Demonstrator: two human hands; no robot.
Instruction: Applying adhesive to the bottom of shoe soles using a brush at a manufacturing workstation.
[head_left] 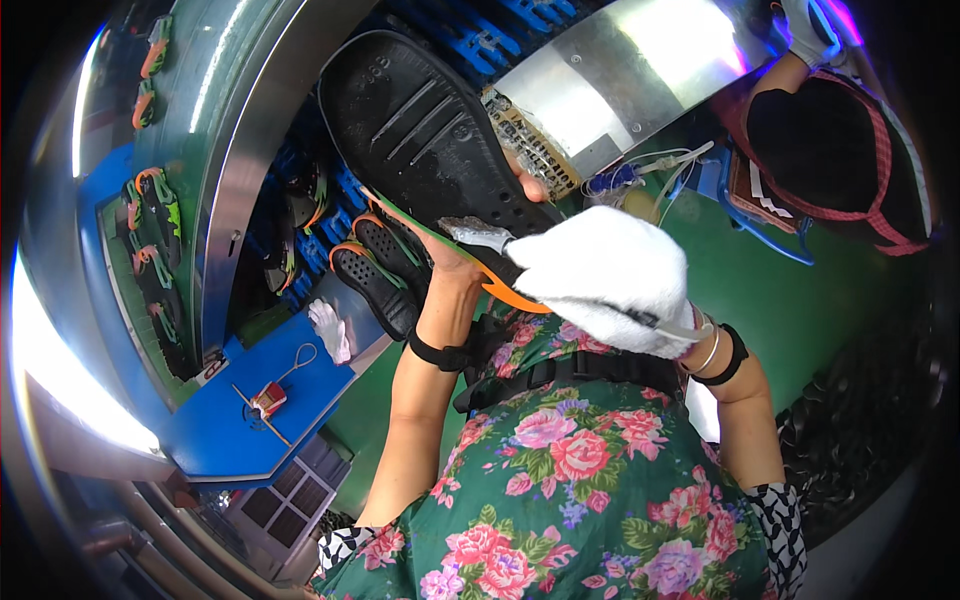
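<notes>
A: What did we have around us, biggest first?

B: On our left ran a long green surface (pixel 205 60) with metal edging, and shoes (pixel 158 215) with orange and green trim lay alongside. Low on our right was a dark heap (pixel 860 415); we couldn't tell whether a container held it.

A: And next in size?

B: A blue table (pixel 225 430) at our lower left, bearing a few small things.

A: Where was the black shoe (pixel 400 110)?

B: Raised in front of us. Our left hand (pixel 452 258) was clamped on it, palm on the near side, fingertips curled round the far edge. Our right hand (pixel 605 275), gloved in white, was closed around a metal-tipped tool (pixel 478 233) that lay over the shoe near its trimmed edge; we couldn't tell whether the tip touched.

A: Which step was that?

B: Tool work along the shoe's edge, we judged. The next move called for a firm left grip, with the tip kept off our bare fingers.

A: Anything smaller?

B: On the table, a loose glove (pixel 331 330) and a red gadget (pixel 268 400).
</notes>
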